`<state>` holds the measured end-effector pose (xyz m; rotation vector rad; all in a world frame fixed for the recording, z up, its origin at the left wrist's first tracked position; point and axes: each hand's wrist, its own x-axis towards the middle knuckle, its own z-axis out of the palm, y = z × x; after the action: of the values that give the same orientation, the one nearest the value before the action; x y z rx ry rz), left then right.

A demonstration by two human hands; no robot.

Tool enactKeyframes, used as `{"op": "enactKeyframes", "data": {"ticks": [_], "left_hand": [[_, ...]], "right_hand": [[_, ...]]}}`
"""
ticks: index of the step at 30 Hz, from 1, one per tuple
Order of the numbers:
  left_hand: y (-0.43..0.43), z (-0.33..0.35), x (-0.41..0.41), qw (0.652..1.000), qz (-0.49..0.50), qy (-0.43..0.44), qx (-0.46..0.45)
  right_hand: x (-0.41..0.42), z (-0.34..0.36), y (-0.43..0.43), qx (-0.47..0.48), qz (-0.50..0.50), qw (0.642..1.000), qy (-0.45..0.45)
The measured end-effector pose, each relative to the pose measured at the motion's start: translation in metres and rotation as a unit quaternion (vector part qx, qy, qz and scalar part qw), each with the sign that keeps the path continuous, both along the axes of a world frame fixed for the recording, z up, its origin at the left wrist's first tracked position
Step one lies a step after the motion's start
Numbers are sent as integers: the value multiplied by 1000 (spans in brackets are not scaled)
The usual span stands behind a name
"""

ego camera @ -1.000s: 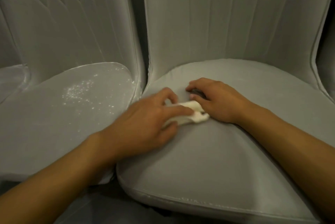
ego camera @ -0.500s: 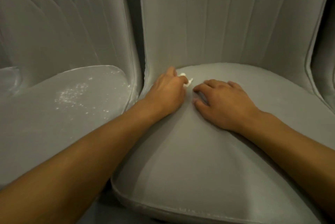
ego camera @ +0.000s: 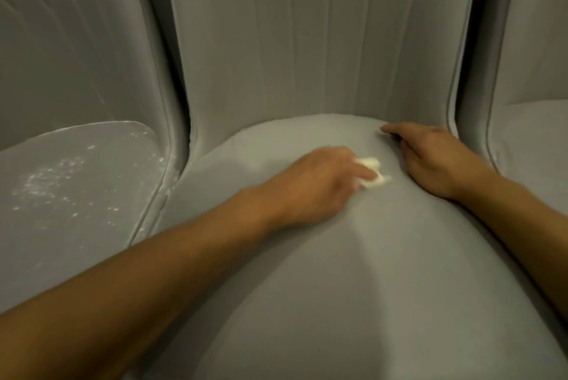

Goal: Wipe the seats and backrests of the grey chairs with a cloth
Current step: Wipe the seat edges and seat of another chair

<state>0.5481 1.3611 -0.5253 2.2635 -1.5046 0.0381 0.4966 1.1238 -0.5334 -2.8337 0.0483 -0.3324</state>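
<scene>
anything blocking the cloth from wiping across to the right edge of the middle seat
Yes: the right hand rests flat on the middle seat just right of the cloth, which the left hand holds, so it lies in that path. Nothing else visible does.

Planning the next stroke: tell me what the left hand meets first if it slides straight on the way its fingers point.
Likely the right hand, resting flat on the seat just beyond the cloth that the left hand holds; blur makes the line uncertain.

Head-worn view, looking forward and down, close over chair seat [ego camera: 338, 256]
</scene>
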Motion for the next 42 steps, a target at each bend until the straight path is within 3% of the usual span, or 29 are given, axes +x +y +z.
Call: {"op": "enactKeyframes", "data": {"ticks": [4, 7, 11, 13, 15, 23, 25, 28, 31, 33, 35, 38, 40, 42], "left_hand": [[27, 8, -74, 983, -178, 46, -2], [40, 13, -76, 977, -205, 52, 17], [33, 7, -1, 998, -10, -58, 8], [26, 7, 34, 992, 121, -38, 8], [14, 3, 39, 987, 160, -12, 4], [16, 14, -85, 995, -93, 25, -22], [38, 12, -89, 995, -98, 6, -20], [74, 5, -47, 998, 46, -44, -13], [108, 8, 6, 962, 264, -66, 0], [101, 7, 10, 947, 316, -54, -5], [70, 2, -18, 967, 252, -30, -13], [19, 1, -81, 997, 66, -6, -35], [3, 11, -123, 995, -99, 11, -20], [4, 22, -153, 971, -236, 1, 28]], "right_hand": [[4, -5, -6, -19, 30, 999, -27], [4, -6, -5, -26, 24, 999, -32], [2, -4, -2, -39, 23, 999, -30], [-1, -3, 1, -39, 23, 998, -33], [-2, -1, 5, -53, 18, 998, -28], [-2, 0, 6, -64, 11, 998, -7], [-3, -1, 5, -61, 9, 998, -1], [-3, -1, 5, -61, 8, 998, 8], [-3, -1, 5, -59, 8, 998, 4], [-4, 0, 6, -58, 4, 998, 7], [-4, 1, 8, -56, 5, 998, 9], [-5, 2, 8, -49, 5, 999, 10], [-5, 1, 7, -48, 5, 999, 9], [-5, 0, 6, -45, 5, 999, 8]]}}
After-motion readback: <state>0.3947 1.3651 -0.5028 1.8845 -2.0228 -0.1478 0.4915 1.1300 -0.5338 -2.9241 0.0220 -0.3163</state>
